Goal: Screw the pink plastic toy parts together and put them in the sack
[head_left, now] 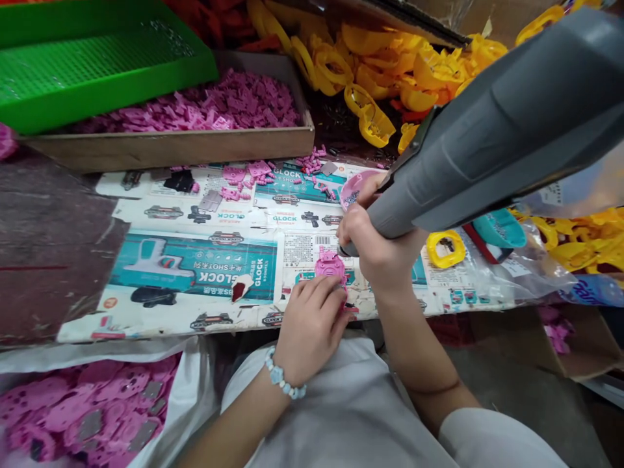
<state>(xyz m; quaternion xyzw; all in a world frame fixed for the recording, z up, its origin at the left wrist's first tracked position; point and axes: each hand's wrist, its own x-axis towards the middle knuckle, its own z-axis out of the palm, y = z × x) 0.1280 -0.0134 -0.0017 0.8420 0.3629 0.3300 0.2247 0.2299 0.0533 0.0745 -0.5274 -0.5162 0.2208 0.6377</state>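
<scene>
Our right hand (377,250) closed around grey plastic housing (487,136); left-hand fingers (319,305) pinch pink plastic part (330,265) on printed cardboard sheet (195,263). Housing's weight could drag grip loose, knocking part aside.

The printed paper sheets (160,318) carry the word "GLOCK" several times, upside down in this view. It is largest on the near teal panel (195,270), appears again on the far teal panel (297,182), and runs small along the white strips. "SHOT" stands beside the large "GLOCK", with Chinese characters too small to read. A barcode (306,240) sits just right of the near panel, its digits unreadable. Beyond the sheets' right end, a blue package (592,290) shows "Fair", cut off.
</scene>
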